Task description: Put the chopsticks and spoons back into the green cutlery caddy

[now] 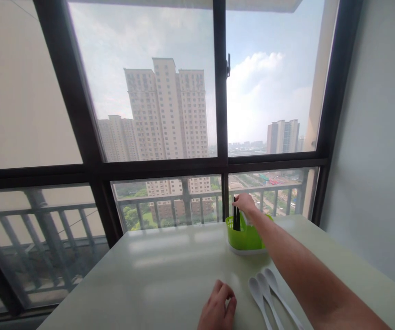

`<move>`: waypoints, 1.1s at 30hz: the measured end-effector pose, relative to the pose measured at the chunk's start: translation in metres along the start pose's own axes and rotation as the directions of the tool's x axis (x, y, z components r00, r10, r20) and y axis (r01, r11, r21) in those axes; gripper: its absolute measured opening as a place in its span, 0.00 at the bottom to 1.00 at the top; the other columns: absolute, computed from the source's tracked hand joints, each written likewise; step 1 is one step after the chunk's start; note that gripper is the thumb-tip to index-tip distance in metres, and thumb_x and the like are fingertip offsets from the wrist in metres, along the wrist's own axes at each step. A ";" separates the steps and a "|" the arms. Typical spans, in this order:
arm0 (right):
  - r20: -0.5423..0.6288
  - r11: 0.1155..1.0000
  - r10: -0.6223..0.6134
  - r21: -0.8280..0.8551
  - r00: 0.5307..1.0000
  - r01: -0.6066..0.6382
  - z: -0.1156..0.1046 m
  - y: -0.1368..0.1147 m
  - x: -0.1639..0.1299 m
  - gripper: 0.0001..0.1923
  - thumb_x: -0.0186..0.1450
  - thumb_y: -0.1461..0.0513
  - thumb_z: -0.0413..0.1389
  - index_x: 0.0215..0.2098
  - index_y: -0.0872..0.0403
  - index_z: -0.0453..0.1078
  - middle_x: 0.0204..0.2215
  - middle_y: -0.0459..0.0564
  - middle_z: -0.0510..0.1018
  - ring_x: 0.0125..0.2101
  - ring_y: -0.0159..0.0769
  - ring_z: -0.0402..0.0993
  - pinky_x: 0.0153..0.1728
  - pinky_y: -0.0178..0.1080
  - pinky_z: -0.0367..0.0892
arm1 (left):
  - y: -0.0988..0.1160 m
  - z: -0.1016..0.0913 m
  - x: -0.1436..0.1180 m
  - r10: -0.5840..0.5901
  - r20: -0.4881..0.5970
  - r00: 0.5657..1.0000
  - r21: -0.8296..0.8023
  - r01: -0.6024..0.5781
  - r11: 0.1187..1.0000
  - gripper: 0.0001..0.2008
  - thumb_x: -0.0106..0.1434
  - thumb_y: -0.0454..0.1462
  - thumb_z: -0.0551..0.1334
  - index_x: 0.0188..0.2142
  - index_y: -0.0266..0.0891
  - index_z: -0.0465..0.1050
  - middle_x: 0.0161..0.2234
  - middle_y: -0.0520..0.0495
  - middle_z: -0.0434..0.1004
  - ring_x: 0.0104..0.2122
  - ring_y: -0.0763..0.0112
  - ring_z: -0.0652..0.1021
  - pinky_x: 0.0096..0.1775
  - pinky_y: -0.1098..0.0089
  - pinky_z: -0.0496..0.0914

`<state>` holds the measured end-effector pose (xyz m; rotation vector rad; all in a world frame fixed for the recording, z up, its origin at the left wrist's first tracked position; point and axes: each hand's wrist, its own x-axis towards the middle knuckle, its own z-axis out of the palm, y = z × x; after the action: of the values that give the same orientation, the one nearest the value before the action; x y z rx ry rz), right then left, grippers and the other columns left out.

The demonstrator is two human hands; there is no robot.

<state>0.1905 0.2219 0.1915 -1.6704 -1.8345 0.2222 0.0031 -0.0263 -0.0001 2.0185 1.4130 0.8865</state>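
Left hand sits nearest the lens, low in the view, resting palm-down on the pale table. Fingers curled loosely under; nothing held in it. It touches the tabletop only.

Just right of that hand: three white spoons lying side by side on the table, bowls pointing away from the viewer, handles running toward the lower right. Their bowls nearly touch one another. Handles pass under the right forearm at the lower edge of view; ends not visible.

Further right and farther back: right arm stretched out across the table toward the window. Right hand is over a green cutlery holder, fingers closed around the tops of dark chopsticks. Chopsticks stand upright, lower ends inside the left part of the holder. Something white shows just below the hand inside the holder; cannot tell what it is.

Holder position: on the table, right of centre, near the far edge by the window. It sits on a pale base. Well apart from the left hand, nearer to the spoons.

Background, left to right: dark-framed window with balcony railing outside, tall apartment blocks beyond, cloudy sky. Plain grey wall at the right, meeting the table's right side.
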 end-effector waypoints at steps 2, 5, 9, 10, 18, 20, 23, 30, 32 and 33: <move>-0.042 0.998 -0.045 -0.038 0.998 0.043 -0.005 0.000 -0.003 0.13 0.69 0.57 0.60 0.42 0.58 0.80 0.41 0.59 0.83 0.43 0.43 0.78 0.47 0.42 0.72 | -0.001 0.001 0.000 0.007 0.000 1.000 0.004 -0.007 1.000 0.07 0.69 0.39 0.54 0.38 0.43 0.70 0.44 0.42 0.74 0.43 0.63 0.77 0.48 0.66 0.70; -0.080 0.982 -0.175 -0.088 0.981 0.168 -0.011 -0.001 -0.011 0.18 0.71 0.61 0.57 0.58 0.56 0.74 0.56 0.61 0.76 0.58 0.48 0.69 0.59 0.48 0.63 | -0.004 0.002 0.001 0.015 -0.009 1.000 0.004 -0.015 1.000 0.07 0.69 0.39 0.54 0.37 0.44 0.70 0.43 0.43 0.74 0.44 0.64 0.77 0.49 0.66 0.70; -0.008 0.942 -0.319 -0.109 0.948 0.317 -0.015 -0.004 -0.022 0.17 0.69 0.64 0.57 0.56 0.54 0.76 0.58 0.56 0.76 0.61 0.48 0.67 0.64 0.47 0.57 | -0.005 0.001 0.002 0.029 -0.006 1.000 0.003 -0.029 1.000 0.08 0.70 0.39 0.54 0.37 0.43 0.70 0.43 0.42 0.73 0.43 0.64 0.77 0.48 0.66 0.70; -0.007 0.938 -0.333 -0.109 0.943 0.330 -0.018 -0.005 -0.025 0.17 0.70 0.64 0.57 0.56 0.54 0.76 0.58 0.55 0.76 0.61 0.48 0.66 0.64 0.47 0.56 | -0.005 0.000 0.002 0.033 -0.005 0.999 0.003 -0.033 0.999 0.08 0.70 0.40 0.53 0.37 0.43 0.70 0.43 0.42 0.73 0.42 0.64 0.77 0.48 0.66 0.70; -0.213 0.956 -0.293 -0.088 0.932 0.281 -0.069 -0.013 -0.086 0.18 0.75 0.62 0.45 0.52 0.58 0.75 0.49 0.58 0.80 0.49 0.42 0.74 0.51 0.39 0.65 | -0.001 -0.002 0.000 0.048 -0.041 0.998 -0.019 -0.049 0.999 0.09 0.71 0.40 0.53 0.36 0.43 0.69 0.41 0.44 0.73 0.42 0.65 0.76 0.48 0.67 0.68; -0.140 0.967 -0.255 -0.062 0.957 0.248 -0.074 0.003 -0.120 0.16 0.74 0.59 0.48 0.43 0.55 0.77 0.38 0.54 0.82 0.38 0.39 0.76 0.40 0.37 0.66 | 0.000 -0.002 -0.001 0.050 -0.053 0.997 -0.028 -0.052 0.998 0.10 0.71 0.40 0.53 0.36 0.43 0.69 0.40 0.45 0.73 0.41 0.65 0.76 0.47 0.68 0.68; 0.127 0.981 -0.143 -0.114 0.982 0.157 -0.058 0.045 -0.174 0.09 0.67 0.57 0.57 0.35 0.52 0.77 0.33 0.50 0.81 0.34 0.39 0.76 0.35 0.37 0.64 | 0.002 -0.003 -0.002 0.053 -0.068 0.996 -0.035 -0.055 0.998 0.11 0.72 0.41 0.53 0.35 0.42 0.69 0.38 0.47 0.73 0.38 0.66 0.75 0.45 0.69 0.67; 0.290 0.998 -0.051 0.058 0.956 0.036 0.007 0.132 -0.221 0.22 0.58 0.65 0.59 0.50 0.52 0.78 0.43 0.53 0.81 0.43 0.43 0.77 0.46 0.38 0.67 | 0.006 -0.007 -0.001 0.053 -0.089 0.995 -0.035 -0.056 0.998 0.10 0.70 0.40 0.54 0.34 0.42 0.69 0.35 0.48 0.74 0.35 0.66 0.74 0.41 0.69 0.65; 0.284 0.989 -0.036 0.151 0.958 -0.007 0.013 0.135 -0.218 0.15 0.57 0.66 0.58 0.42 0.54 0.80 0.37 0.52 0.82 0.39 0.41 0.77 0.42 0.37 0.67 | 0.004 -0.007 0.000 0.042 -0.092 0.995 -0.030 -0.045 0.999 0.10 0.70 0.40 0.54 0.33 0.42 0.68 0.34 0.48 0.74 0.35 0.66 0.74 0.40 0.70 0.65; 0.276 0.984 -0.026 0.176 0.961 -0.023 0.014 0.135 -0.216 0.12 0.57 0.65 0.58 0.39 0.55 0.80 0.34 0.51 0.82 0.37 0.40 0.77 0.39 0.37 0.67 | 0.003 -0.006 0.000 0.037 -0.090 0.995 -0.027 -0.040 0.999 0.10 0.69 0.40 0.54 0.32 0.42 0.68 0.33 0.48 0.74 0.34 0.66 0.74 0.40 0.70 0.65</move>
<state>0.2924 0.0462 0.0369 -1.5754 -1.9521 0.6298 0.0001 -0.0270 0.0062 2.0137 1.4050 1.0194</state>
